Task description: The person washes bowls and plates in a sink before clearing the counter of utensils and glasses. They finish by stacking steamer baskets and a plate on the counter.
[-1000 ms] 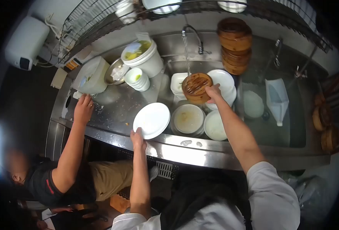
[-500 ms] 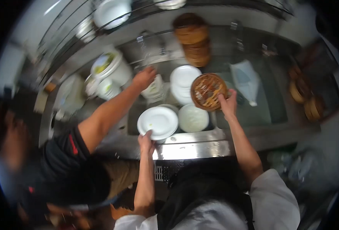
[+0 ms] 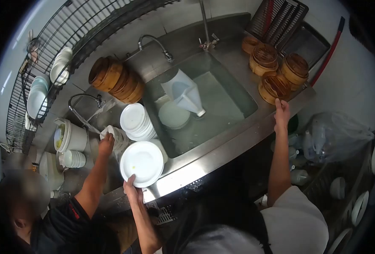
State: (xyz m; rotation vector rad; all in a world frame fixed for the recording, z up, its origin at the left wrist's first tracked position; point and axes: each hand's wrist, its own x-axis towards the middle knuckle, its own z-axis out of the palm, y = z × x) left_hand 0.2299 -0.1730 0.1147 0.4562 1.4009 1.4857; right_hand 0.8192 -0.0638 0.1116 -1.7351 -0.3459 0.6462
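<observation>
My left hand (image 3: 132, 190) grips the near edge of a white plate (image 3: 143, 163), thumb on top; a small yellow scrap lies on it. Beside that plate is a stack of white plates (image 3: 133, 118) at the sink's left side. Out to the right, my right hand (image 3: 282, 113) has its fingers closed at the front rim of a round bamboo steamer basket (image 3: 274, 87), which is at the counter's right end. More bamboo steamers (image 3: 263, 59) stand just behind it. In the water-filled sink (image 3: 225, 101) are a cut plastic jug (image 3: 183, 91) and a round dish (image 3: 173, 114).
At left, a co-worker's hand (image 3: 106, 144) is at white dishes (image 3: 117, 137) near a tap. A white bucket (image 3: 71, 135) and stacked bowls (image 3: 74, 158) stand there. Stacked steamers (image 3: 117, 80) sit behind the plates. A wire rack (image 3: 81, 25) hangs above; bagged bottles (image 3: 323, 135) are at right.
My right hand has carried the steamer basket from above the sink to the counter's right end. The view has turned right. My left hand still holds the plate.
</observation>
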